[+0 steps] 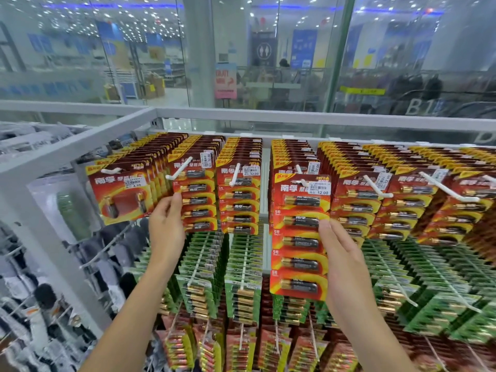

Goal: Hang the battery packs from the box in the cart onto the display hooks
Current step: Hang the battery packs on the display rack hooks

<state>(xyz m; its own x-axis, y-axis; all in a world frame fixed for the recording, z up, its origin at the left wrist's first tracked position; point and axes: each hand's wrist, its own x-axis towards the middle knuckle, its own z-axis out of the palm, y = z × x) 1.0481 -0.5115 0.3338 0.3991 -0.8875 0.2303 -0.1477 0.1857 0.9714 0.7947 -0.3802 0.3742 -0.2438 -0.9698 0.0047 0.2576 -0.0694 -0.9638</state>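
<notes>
My right hand (342, 259) grips the red battery pack (300, 237) at three o'clock; left hand (166, 226) touches a hung stack (197, 194) at eight o'clock, grip unclear.

Right hand (341, 253) holding red battery pack (298, 237), left hand (167, 221) pinching hung packs (197, 194)

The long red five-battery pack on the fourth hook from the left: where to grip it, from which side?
Probably pinch the red pack at its flat right card edge about mid-height, coming from the right, as the right hand does. Battery blisters fill the middle, and the top slot must stay free for the white hook.
</notes>
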